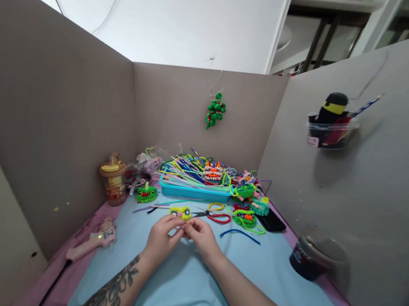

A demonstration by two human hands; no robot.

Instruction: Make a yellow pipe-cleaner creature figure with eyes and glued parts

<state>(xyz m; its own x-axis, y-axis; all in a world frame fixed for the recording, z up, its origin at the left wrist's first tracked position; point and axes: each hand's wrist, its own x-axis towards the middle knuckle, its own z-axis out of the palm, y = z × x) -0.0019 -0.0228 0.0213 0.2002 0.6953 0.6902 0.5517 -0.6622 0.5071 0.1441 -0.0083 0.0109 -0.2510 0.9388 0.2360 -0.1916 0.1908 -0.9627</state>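
My left hand point(162, 234) and my right hand point(203, 237) meet above the blue cloth, fingertips pinched together. Whatever is between them is too small to make out. Just beyond the fingers is a fuzzy yellow pipe-cleaner piece point(180, 211) with dark eye-like spots and a pink bit; whether the fingers touch it, I cannot tell. Scissors point(219, 218) with red and yellow handles lie partly open past my right fingers. Right of them sits a green pipe-cleaner figure point(243, 218) with an orange part, and a dark blue pipe cleaner point(241, 233) lies nearer me.
A blue tray point(193, 193) heaped with pipe cleaners stands at the back. On the left are a green figure point(146, 194), a lidded cup point(113, 182) and a pink glue gun point(93, 244). On the right are a black phone point(270, 220) and a dark tub point(308, 259). Grey panels point(208, 85) enclose the table.
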